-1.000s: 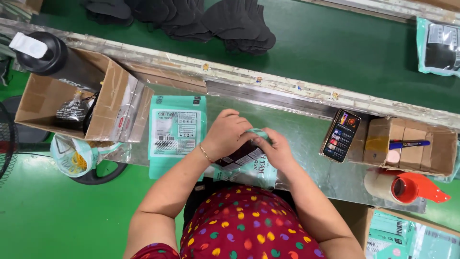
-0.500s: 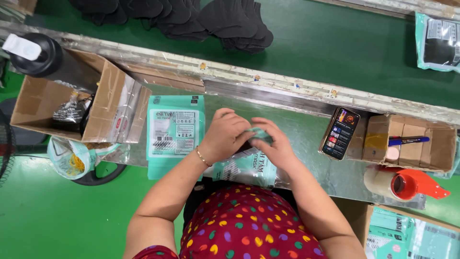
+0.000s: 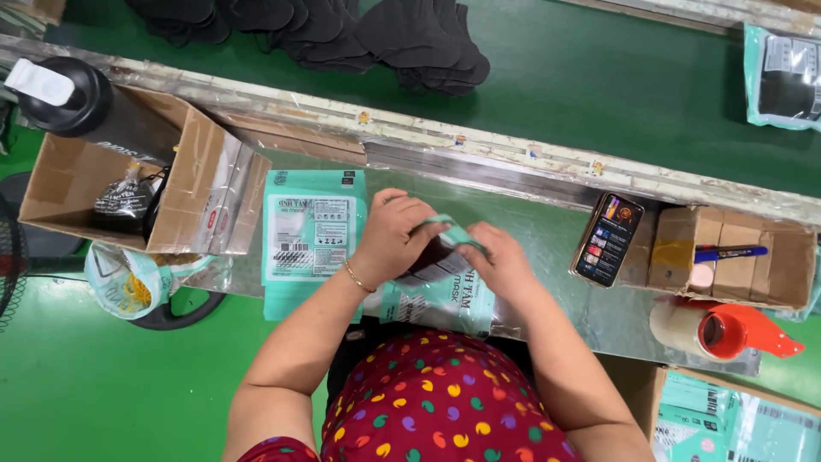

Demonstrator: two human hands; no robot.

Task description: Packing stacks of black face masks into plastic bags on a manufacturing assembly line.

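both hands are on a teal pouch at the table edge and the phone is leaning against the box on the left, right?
Not quite. Both the left hand and right hand are on the teal pouch at the table edge, but the phone leans against the small cardboard box on the right, not the left. The head view shows it.

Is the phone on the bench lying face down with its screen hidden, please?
No, the phone leans against the small cardboard box to the right of the hands, with its lit screen facing up.
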